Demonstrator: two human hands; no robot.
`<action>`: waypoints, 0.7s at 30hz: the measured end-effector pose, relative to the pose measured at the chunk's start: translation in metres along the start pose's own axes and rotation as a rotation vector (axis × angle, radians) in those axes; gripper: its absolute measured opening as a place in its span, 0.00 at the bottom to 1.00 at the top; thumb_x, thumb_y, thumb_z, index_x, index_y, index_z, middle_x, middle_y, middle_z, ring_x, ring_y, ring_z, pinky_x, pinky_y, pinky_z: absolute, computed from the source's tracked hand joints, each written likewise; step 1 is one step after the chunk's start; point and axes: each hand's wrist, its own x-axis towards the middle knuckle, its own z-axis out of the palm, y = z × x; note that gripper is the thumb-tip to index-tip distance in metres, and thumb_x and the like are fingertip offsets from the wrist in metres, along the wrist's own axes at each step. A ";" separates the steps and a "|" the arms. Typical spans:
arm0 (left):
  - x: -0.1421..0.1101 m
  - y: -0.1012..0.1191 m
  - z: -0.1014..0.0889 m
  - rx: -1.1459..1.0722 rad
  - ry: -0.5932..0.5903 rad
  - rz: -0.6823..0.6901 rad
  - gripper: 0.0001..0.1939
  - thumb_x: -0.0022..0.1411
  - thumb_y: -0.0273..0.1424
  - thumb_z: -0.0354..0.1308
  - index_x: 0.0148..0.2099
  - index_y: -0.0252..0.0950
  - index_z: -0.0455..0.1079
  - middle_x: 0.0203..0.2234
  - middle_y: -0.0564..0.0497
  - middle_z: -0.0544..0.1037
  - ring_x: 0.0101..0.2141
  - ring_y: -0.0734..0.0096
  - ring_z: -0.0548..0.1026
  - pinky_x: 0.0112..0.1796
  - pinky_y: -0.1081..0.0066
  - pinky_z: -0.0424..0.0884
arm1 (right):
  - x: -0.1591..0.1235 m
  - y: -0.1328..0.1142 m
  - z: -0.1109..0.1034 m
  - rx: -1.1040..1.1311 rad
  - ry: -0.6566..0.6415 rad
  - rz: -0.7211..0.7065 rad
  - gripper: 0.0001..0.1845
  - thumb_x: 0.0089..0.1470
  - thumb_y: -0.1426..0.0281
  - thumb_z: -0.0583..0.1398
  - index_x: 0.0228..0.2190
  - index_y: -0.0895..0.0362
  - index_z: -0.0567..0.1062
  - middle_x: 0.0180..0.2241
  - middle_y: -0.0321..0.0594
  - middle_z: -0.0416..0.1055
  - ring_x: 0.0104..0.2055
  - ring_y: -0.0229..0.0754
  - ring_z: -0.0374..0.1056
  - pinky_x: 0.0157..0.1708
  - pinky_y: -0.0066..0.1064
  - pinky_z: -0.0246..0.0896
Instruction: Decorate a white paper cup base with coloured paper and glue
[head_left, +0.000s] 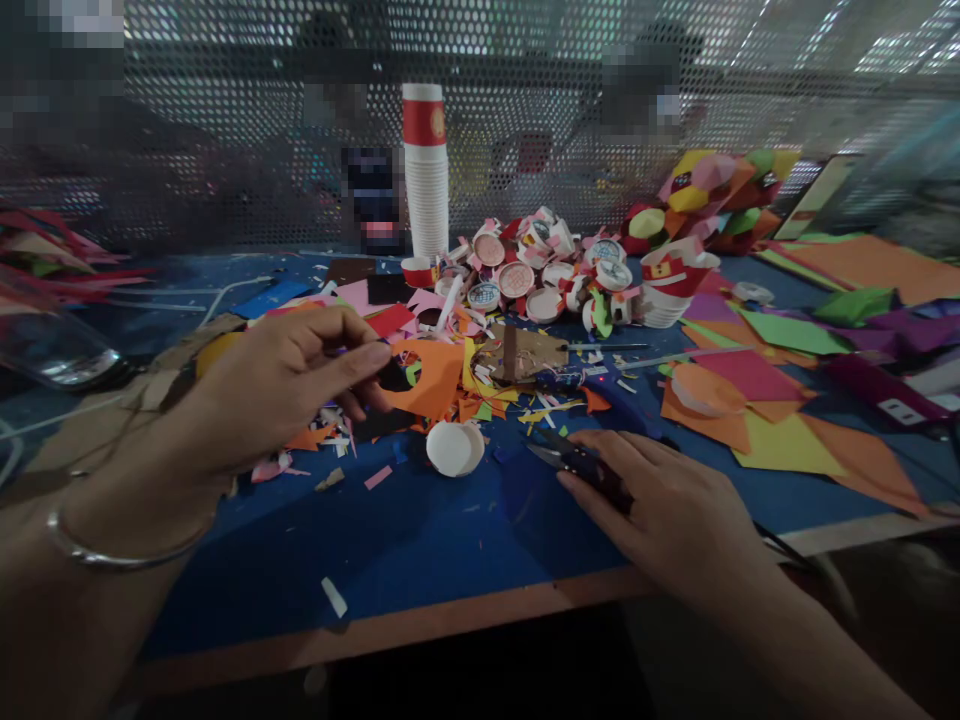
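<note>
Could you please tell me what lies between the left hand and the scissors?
The head view shows orange paper, white round pieces and small scraps between the left hand and scissors.

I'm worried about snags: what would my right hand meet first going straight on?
Likely the white round paper pieces ahead of the dark-handled scissors in your right hand; depth is unclear.

Dim tabletop; light behind perforated screen; edges blurred.

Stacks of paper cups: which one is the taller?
The left stack, standing before the perforated screen; it rises far above the right stack, which sits right of the cup pieces.
</note>
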 end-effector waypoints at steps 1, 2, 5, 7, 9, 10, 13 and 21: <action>0.000 -0.002 0.007 -0.048 -0.011 -0.048 0.12 0.65 0.40 0.62 0.36 0.37 0.72 0.22 0.50 0.82 0.23 0.67 0.81 0.25 0.73 0.74 | 0.001 0.000 -0.002 -0.005 -0.003 -0.007 0.15 0.66 0.58 0.57 0.46 0.54 0.75 0.38 0.42 0.80 0.38 0.53 0.78 0.31 0.40 0.67; 0.000 -0.005 0.015 -0.100 -0.025 -0.086 0.10 0.64 0.39 0.63 0.36 0.37 0.72 0.21 0.50 0.82 0.23 0.66 0.81 0.24 0.73 0.75 | 0.002 0.001 -0.004 0.002 -0.005 -0.014 0.15 0.66 0.58 0.56 0.45 0.54 0.75 0.38 0.42 0.79 0.38 0.53 0.78 0.32 0.40 0.68; 0.000 -0.011 0.032 -0.207 -0.075 -0.085 0.07 0.62 0.34 0.66 0.35 0.36 0.74 0.24 0.50 0.83 0.26 0.68 0.83 0.27 0.76 0.77 | 0.005 0.005 -0.010 0.055 0.019 -0.023 0.15 0.67 0.58 0.56 0.45 0.55 0.75 0.37 0.42 0.78 0.39 0.52 0.77 0.35 0.40 0.68; -0.001 -0.012 0.038 -0.245 -0.084 -0.072 0.06 0.61 0.33 0.66 0.34 0.36 0.78 0.24 0.50 0.83 0.26 0.70 0.83 0.27 0.78 0.77 | 0.008 0.012 -0.014 0.064 0.063 -0.001 0.15 0.67 0.59 0.56 0.44 0.56 0.76 0.36 0.43 0.78 0.38 0.52 0.77 0.36 0.40 0.68; -0.002 -0.013 0.040 -0.255 -0.082 -0.067 0.06 0.62 0.32 0.65 0.35 0.36 0.80 0.24 0.50 0.84 0.26 0.71 0.83 0.28 0.78 0.77 | 0.011 0.022 -0.016 0.041 0.106 0.048 0.15 0.67 0.58 0.56 0.43 0.56 0.76 0.35 0.45 0.77 0.39 0.54 0.76 0.38 0.43 0.68; -0.002 -0.013 0.040 -0.251 -0.075 -0.061 0.06 0.62 0.32 0.65 0.36 0.36 0.81 0.24 0.51 0.84 0.26 0.71 0.83 0.28 0.78 0.77 | 0.014 0.028 -0.016 0.026 0.114 0.086 0.15 0.66 0.58 0.56 0.42 0.56 0.76 0.36 0.46 0.77 0.41 0.56 0.75 0.40 0.45 0.68; -0.003 -0.014 0.040 -0.218 -0.042 -0.038 0.05 0.61 0.31 0.66 0.35 0.37 0.82 0.24 0.51 0.84 0.25 0.73 0.82 0.27 0.79 0.77 | 0.023 0.047 -0.014 0.029 0.013 0.238 0.17 0.62 0.56 0.59 0.44 0.55 0.75 0.41 0.49 0.77 0.43 0.59 0.75 0.38 0.47 0.68; -0.005 -0.016 0.046 -0.213 -0.026 -0.086 0.08 0.63 0.34 0.65 0.34 0.37 0.82 0.21 0.52 0.83 0.20 0.76 0.77 0.23 0.80 0.73 | 0.043 0.079 0.002 0.390 -0.149 0.455 0.16 0.49 0.59 0.65 0.37 0.54 0.76 0.33 0.46 0.76 0.35 0.54 0.72 0.35 0.43 0.64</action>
